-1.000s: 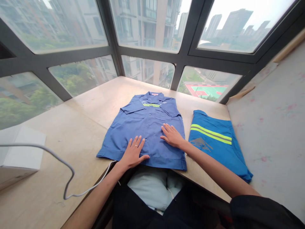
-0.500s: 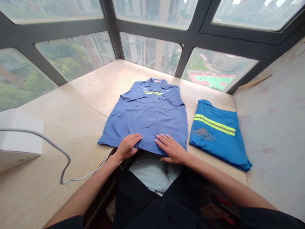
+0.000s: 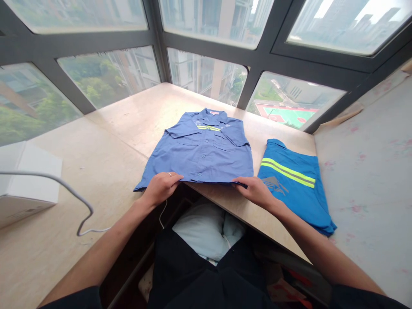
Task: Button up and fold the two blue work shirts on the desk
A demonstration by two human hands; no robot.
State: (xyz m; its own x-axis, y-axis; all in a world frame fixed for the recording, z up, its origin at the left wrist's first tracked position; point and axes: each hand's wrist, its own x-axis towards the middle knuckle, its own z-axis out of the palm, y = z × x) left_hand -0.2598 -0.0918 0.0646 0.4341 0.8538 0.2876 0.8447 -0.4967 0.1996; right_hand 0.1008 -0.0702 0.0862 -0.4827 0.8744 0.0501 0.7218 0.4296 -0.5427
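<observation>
A blue short-sleeved work shirt (image 3: 201,150) lies front side up on the pale tabletop (image 3: 96,159), collar toward the windows and sleeves folded in over the chest. Its bottom edge is raised a little off the surface. My left hand (image 3: 162,185) pinches that edge left of the button line, thumb and fingers closed on the cloth. At the right part of the same edge, my right hand (image 3: 252,189) grips the fabric between thumb and fingers. To the right lies a brighter blue folded garment (image 3: 292,171) with a yellow-and-grey reflective stripe.
A white box (image 3: 28,180) stands at the left, with a grey cable (image 3: 74,195) curving in front of it. Grey-framed windows (image 3: 206,51) enclose the back. A flowered wall (image 3: 367,171) bounds the right side. A light-coloured cushion (image 3: 199,223) rests below the table edge.
Both hands have gone from lying on the shirt's lower front to gripping its bottom edge, farther apart. That edge has been lifted and drawn back from the table's front.
</observation>
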